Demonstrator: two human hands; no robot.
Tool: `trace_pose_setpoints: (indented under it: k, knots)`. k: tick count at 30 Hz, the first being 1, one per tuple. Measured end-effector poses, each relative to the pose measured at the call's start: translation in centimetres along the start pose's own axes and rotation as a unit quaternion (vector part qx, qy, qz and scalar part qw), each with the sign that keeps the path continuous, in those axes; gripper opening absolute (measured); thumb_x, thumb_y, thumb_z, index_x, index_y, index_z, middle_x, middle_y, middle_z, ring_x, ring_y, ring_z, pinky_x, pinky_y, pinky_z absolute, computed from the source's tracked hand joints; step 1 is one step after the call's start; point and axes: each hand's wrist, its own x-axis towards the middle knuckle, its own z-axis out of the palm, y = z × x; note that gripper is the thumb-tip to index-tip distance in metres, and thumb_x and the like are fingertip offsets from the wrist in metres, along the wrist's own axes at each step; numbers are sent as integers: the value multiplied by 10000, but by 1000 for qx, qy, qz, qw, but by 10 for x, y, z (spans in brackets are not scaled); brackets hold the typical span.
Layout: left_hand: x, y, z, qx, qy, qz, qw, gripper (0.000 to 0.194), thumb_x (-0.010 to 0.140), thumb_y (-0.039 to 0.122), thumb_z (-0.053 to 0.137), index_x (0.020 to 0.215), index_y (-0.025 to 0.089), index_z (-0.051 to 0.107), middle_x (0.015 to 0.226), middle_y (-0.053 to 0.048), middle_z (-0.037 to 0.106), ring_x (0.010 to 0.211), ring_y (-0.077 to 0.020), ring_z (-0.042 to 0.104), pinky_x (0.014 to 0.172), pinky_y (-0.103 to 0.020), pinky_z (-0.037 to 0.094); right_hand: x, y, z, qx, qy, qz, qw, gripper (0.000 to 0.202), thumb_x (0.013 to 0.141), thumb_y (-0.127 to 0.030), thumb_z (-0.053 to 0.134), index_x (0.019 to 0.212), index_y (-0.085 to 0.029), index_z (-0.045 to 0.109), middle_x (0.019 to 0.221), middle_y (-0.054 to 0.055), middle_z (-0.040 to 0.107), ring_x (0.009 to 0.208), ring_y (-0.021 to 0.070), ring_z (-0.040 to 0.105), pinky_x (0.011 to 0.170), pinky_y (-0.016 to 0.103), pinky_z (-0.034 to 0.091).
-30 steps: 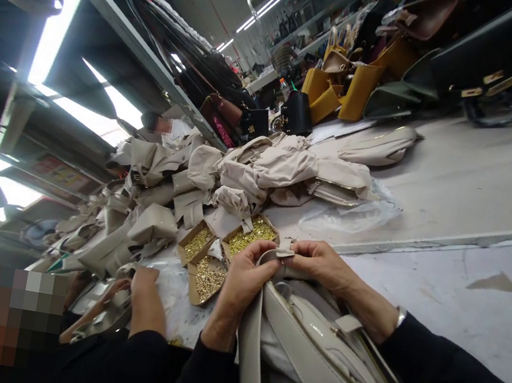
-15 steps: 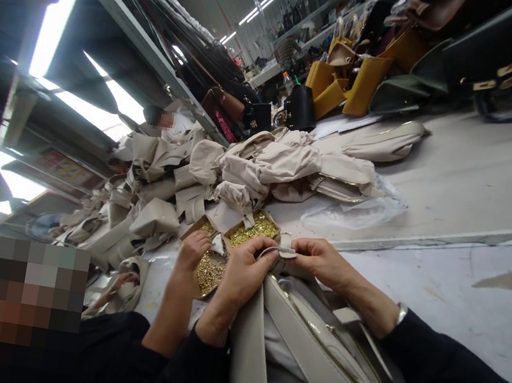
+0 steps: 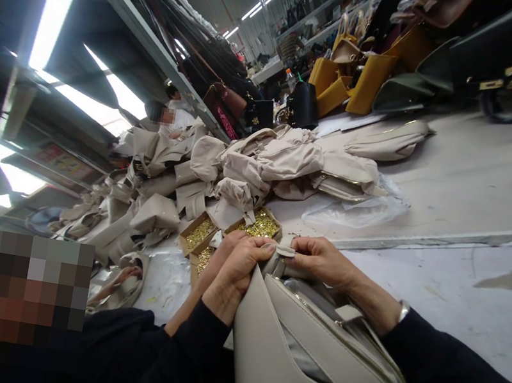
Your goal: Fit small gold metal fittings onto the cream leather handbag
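Between my two hands is a light grey strap tab [image 3: 284, 250] at the upper end of a light grey bag [image 3: 309, 345] with a gold zipper. My left hand [image 3: 240, 267] pinches the tab's left end, fingers closed. From the other side my right hand [image 3: 329, 264] grips its right end between thumb and fingers. The bag hangs below both hands, its front panel facing up. Just beyond my left hand lie cardboard boxes of small gold hardware [image 3: 258, 223]. A co-worker's hand [image 3: 228, 245] reaches behind my left hand, partly hidden.
Beige bags [image 3: 290, 158] are piled across the table [image 3: 470, 186], with clear plastic [image 3: 360, 211] beside them. Yellow bags [image 3: 373, 84] and dark bags stand at the back. A co-worker in dark clothing sits close on the left; others are farther off.
The co-worker's hand has moved right from the gold hardware to behind my left hand, uncovering a box. The bag's front panel has turned more into view. Both my hands keep their hold.
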Motion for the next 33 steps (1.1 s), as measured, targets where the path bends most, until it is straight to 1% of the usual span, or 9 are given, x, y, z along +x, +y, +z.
trace_pose_setpoints:
  k: [8, 12, 15, 18, 23, 27, 28, 30, 33]
  knots:
    - [3, -3, -3, -32, -44, -48, 997, 439, 458, 354, 961, 710, 121, 686, 596, 1, 594, 530, -88, 494, 537, -207, 372, -2, 4, 6, 35, -8, 14, 999, 527, 631, -615, 884, 723, -165, 625, 647, -32, 536, 598, 100, 398, 557, 249, 283]
    - [-1, -3, -1, 56, 10, 81, 995, 352, 645, 414, 872, 802, 140, 715, 707, -12, 647, 655, -124, 553, 619, -216, 419, -1, 7, 6, 61, 17, 18, 998, 539, 625, -619, 887, 727, -161, 621, 640, -43, 520, 592, 90, 367, 547, 243, 249]
    - [-10, -3, 5, 201, 103, 243, 943, 205, 772, 362, 772, 865, 183, 733, 835, -44, 698, 816, -191, 624, 743, -271, 491, 1, 8, 4, 57, 30, 8, 998, 530, 633, -613, 886, 705, -166, 611, 632, -48, 509, 587, 90, 357, 546, 248, 238]
    - [-23, -1, 9, 310, 156, 342, 873, 48, 802, 292, 752, 801, 246, 738, 915, -65, 708, 961, -256, 634, 857, -347, 516, 2, 9, 3, 59, 31, 5, 998, 527, 633, -616, 884, 715, -164, 626, 636, -46, 516, 592, 93, 373, 556, 249, 250]
    - [-44, 14, 6, 428, 123, 398, 802, 81, 841, 228, 733, 857, 285, 788, 945, -62, 736, 1023, -277, 611, 949, -414, 489, 3, 14, 1, 60, 31, -3, 998, 523, 630, -613, 885, 728, -160, 643, 655, -43, 530, 601, 94, 380, 559, 249, 254]
    - [-60, 28, 3, 562, 70, 467, 679, 201, 920, 155, 654, 1025, 274, 776, 991, -52, 759, 983, -246, 600, 913, -383, 466, 5, 17, -1, 70, 33, -11, 997, 512, 637, -598, 887, 743, -158, 650, 674, -35, 551, 620, 101, 410, 564, 246, 267]
    - [-63, 30, 3, 579, 42, 468, 666, 199, 930, 146, 644, 1030, 265, 767, 975, -46, 763, 955, -235, 597, 893, -369, 465, 5, 17, -1, 72, 32, -8, 997, 505, 642, -590, 890, 751, -157, 653, 679, -32, 560, 624, 103, 421, 566, 245, 276]
    - [-66, 31, 5, 590, 3, 444, 675, 144, 950, 163, 630, 998, 233, 747, 910, -40, 758, 884, -217, 590, 842, -347, 465, 5, 17, -1, 77, 29, 0, 997, 499, 646, -580, 895, 761, -156, 658, 683, -29, 573, 624, 105, 435, 570, 244, 296]
    - [-64, 27, 8, 592, 33, 388, 705, 112, 975, 207, 611, 932, 196, 714, 870, -50, 733, 858, -218, 586, 803, -344, 458, 4, 17, 0, 81, 21, 2, 996, 504, 648, -586, 894, 776, -153, 672, 691, -27, 585, 625, 104, 444, 578, 242, 317]
